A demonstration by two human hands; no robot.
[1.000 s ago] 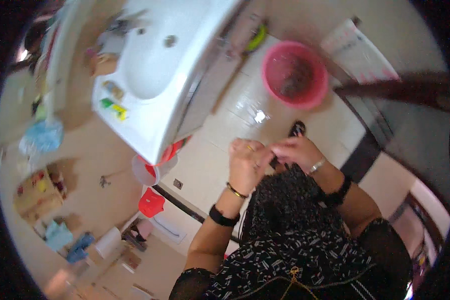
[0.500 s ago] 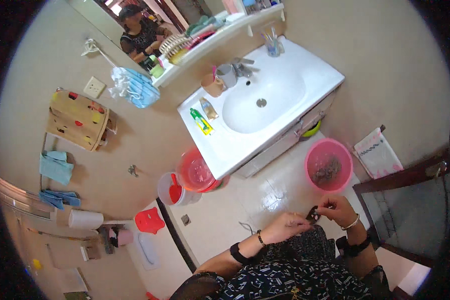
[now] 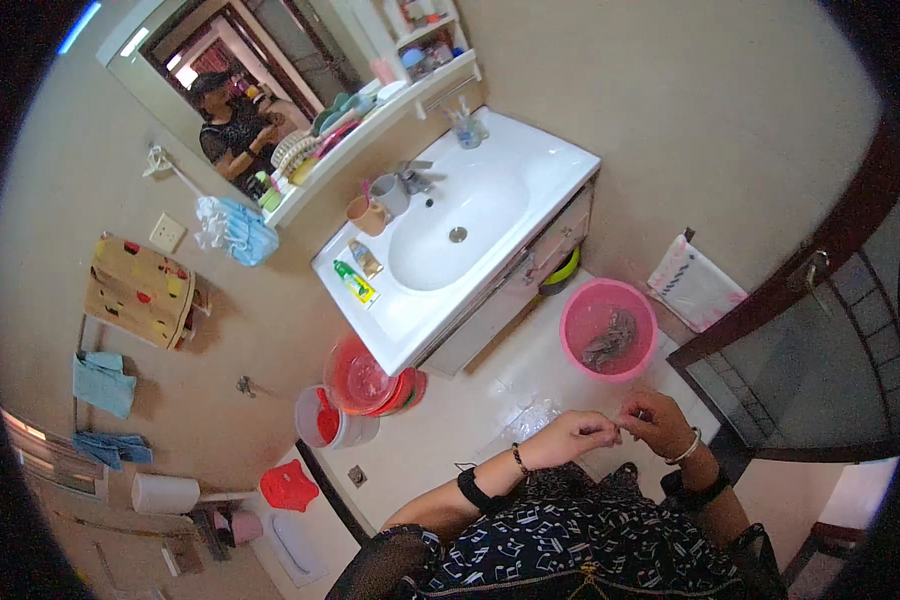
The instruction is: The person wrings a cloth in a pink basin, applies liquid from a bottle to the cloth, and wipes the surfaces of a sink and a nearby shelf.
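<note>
My left hand and my right hand meet in front of my body, with fingertips drawn together in a pinch. Whatever sits between the fingers is too small to make out. Below them hangs the patterned black fabric of my clothing. Just beyond my right hand, a pink basin rests on the tiled floor. Wet-looking grey cloth lies bunched inside it.
A white washbasin on a cabinet stands ahead, with toothpaste tubes and cups. Red basins and a white bucket are on the left. A dark-framed door stands at the right; a towel hangs beside it.
The view has turned, so the room has shifted left in the picture. My hands stay close together; the dark thing seen at my right fingertips earlier no longer shows there.
</note>
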